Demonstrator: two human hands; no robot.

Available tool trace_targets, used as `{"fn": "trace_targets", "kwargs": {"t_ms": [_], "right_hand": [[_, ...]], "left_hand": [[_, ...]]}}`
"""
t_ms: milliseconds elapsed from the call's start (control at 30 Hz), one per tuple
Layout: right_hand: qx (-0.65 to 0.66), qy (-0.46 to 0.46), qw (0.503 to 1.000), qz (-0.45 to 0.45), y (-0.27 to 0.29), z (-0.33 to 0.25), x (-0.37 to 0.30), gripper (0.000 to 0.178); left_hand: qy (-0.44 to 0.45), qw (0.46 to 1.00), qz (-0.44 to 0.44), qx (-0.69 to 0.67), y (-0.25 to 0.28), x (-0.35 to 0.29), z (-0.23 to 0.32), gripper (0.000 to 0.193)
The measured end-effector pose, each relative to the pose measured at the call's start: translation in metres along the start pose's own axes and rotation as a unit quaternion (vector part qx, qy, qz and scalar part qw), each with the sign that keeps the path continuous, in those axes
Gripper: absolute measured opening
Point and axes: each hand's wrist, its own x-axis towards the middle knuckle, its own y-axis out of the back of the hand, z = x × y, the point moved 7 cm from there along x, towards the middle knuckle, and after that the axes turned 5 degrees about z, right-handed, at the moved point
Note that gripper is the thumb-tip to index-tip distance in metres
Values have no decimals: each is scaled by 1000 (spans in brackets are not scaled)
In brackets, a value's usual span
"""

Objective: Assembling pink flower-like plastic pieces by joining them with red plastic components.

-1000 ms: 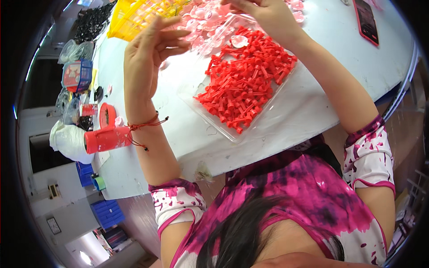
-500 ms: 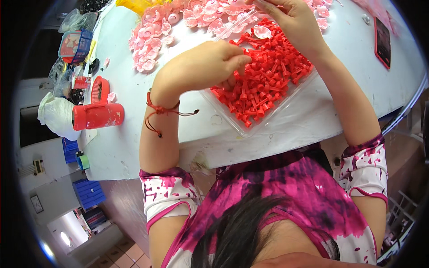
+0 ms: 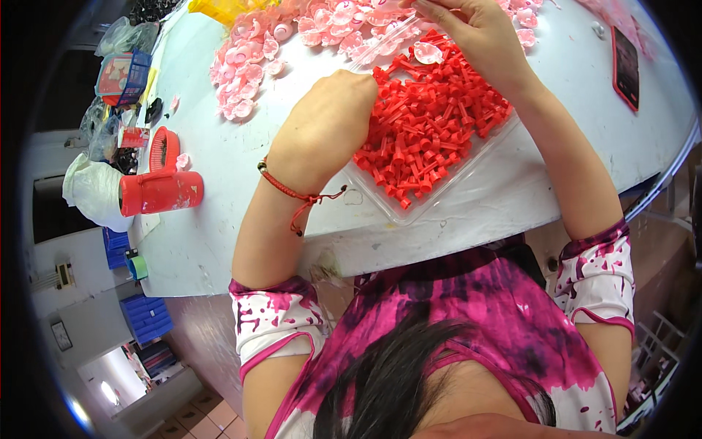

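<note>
A clear plastic tray (image 3: pixel 398 218) full of small red plastic pegs (image 3: pixel 431 132) lies in front of me. One pale pink petal-like piece (image 3: pixel 428 53) rests on top of the pegs. At the tray's left edge is my left hand (image 3: pixel 333 121), back of the hand up, its fingers hidden below it. My right hand (image 3: pixel 479 33) is over the tray's far side at the upper edge of the picture. Its thumb and fingers are pinched together, and what lies between them is too small or cut off to make out.
Heaps of pink flower-shaped pieces (image 3: pixel 245 69) spread beyond the tray, near a yellow bag (image 3: pixel 227 10). A red mug-like container (image 3: pixel 162 192) and a red basket (image 3: pixel 164 148) stand at the left. To the right lies a phone (image 3: pixel 625 69).
My left hand has drawn back from the pegs and turned, so its fingers, seen before among the pegs, are hidden now. My right hand has hardly moved.
</note>
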Motion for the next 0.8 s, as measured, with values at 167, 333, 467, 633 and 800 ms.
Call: {"fn": "trace_targets", "kwargs": {"t_ms": [167,333,467,633,800], "right_hand": [[-137,-245,959,-29,2,32,-15,17],[-79,-312,944,-67,-9,34,-27,21],[-62,-346,931,-103,-16,32,-31,20],[-112,-310,932,-149,-20,28,-32,19],[-95,-307,936,-146,-25,30,-33,17]], "left_hand": [[-3,1000,1,16,1,0,2,11],[-2,997,4,-81,33,2,-6,10],[50,943,98,-313,73,-6,-31,10],[67,919,149,-360,81,-3,-35,10],[75,916,178,-352,78,3,-35,12]]}}
